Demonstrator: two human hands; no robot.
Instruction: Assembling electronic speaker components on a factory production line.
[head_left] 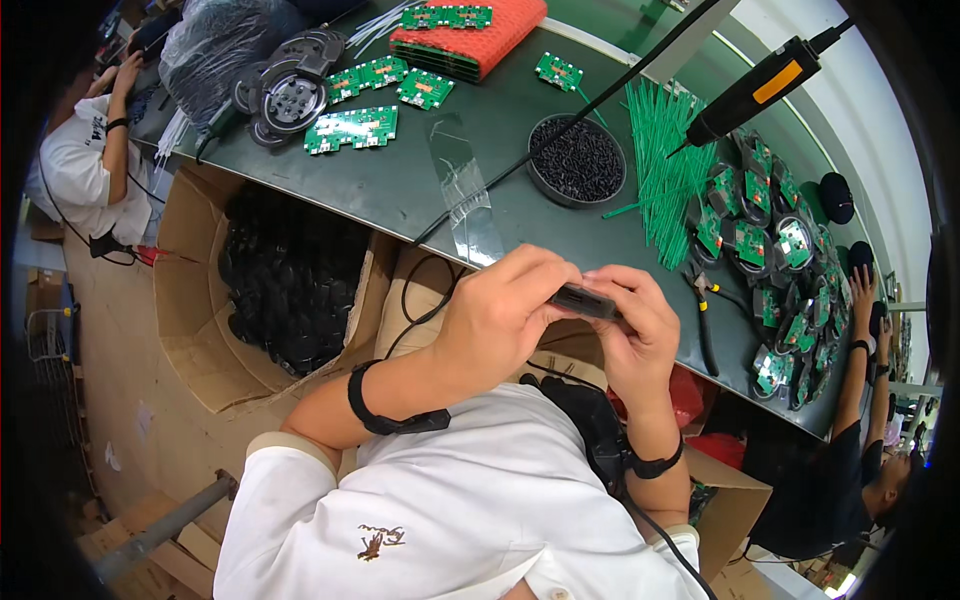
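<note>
My left hand (497,318) and my right hand (640,330) both grip a small black plastic housing (584,301), held edge-on in front of my chest near the bench's front edge. Thumbs and fingers of both hands are closed on its two ends. A slot-like opening shows along its narrow side, while its broad faces are mostly hidden by my fingers. Just beyond my hands, a strip of clear tape or film (468,205) lies on the dark green bench (395,190). Past it stands a round bowl of small black screws (577,160).
A black electric screwdriver (760,90) hangs at upper right, above green cable ties (655,170). Yellow-black cutters (707,320) lie beside piled housings with green circuit boards (785,260). Bare circuit boards (350,130) lie far left. A carton (190,310) holds black parts. Co-workers sit on both sides.
</note>
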